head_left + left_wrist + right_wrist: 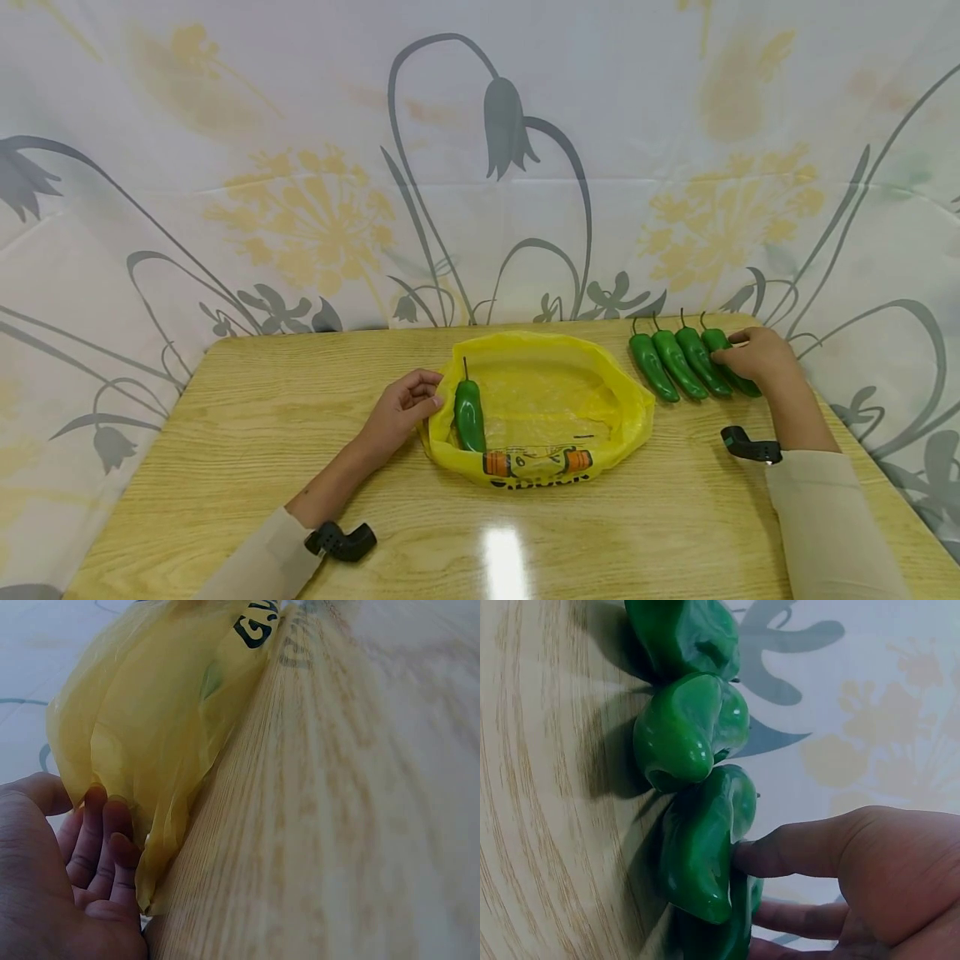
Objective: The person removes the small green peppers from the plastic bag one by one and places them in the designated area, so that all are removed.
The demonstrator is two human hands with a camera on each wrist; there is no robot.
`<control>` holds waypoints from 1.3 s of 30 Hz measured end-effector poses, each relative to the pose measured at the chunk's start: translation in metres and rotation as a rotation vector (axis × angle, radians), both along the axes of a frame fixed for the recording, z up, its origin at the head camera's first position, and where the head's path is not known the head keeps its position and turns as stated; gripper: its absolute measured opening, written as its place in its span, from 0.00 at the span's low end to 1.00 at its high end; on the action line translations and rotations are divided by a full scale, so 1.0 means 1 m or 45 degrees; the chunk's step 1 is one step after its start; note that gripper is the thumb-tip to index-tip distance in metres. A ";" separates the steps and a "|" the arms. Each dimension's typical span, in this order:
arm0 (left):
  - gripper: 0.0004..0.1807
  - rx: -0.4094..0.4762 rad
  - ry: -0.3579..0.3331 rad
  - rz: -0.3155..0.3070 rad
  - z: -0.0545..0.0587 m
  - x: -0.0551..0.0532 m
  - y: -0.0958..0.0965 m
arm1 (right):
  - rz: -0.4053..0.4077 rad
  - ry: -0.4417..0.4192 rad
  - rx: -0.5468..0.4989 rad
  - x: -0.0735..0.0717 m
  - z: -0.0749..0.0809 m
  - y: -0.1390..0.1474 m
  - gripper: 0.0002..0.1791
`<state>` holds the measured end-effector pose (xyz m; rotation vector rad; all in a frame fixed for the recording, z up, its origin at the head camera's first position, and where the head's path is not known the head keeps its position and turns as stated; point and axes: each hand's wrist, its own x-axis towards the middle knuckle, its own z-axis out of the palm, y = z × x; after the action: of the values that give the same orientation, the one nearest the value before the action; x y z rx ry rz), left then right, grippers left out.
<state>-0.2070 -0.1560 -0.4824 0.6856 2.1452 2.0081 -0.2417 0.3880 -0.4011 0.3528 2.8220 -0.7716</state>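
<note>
A yellow plastic bag (633,417) lies with its mouth spread wide in the middle of the table. Inside, against its left wall, is one green pepper (469,417) with its stem pointing away. My left hand (405,408) pinches the bag's left rim between thumb and fingers; the left wrist view shows the thin plastic (150,712) at the fingertips. Over at the far right, several green peppers lie side by side in a row. My right hand (757,358) grips the rightmost pepper (715,339), thumb on its left side. In the right wrist view, the neighbouring pepper (697,847) partly hides it.
The wooden table (247,433) ends at a patterned curtain (480,208) standing close behind the peppers. A black wrist camera (341,542) sits on the left forearm and another camera (750,447) on the right one. Printed lettering marks the bag's front.
</note>
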 end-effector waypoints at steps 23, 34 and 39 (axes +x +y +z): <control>0.18 0.013 0.001 -0.011 0.000 0.000 0.000 | 0.029 0.126 0.000 0.007 0.021 -0.010 0.41; 0.18 0.007 -0.010 0.000 -0.001 0.000 0.000 | 0.072 0.244 -0.004 0.014 0.038 -0.039 0.39; 0.18 0.008 -0.008 -0.002 -0.001 -0.001 0.000 | 0.099 0.309 -0.031 0.018 0.042 -0.052 0.37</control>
<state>-0.2075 -0.1560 -0.4837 0.6806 2.1351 2.0148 -0.2240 0.3357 -0.3593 0.1535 3.0255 -0.8863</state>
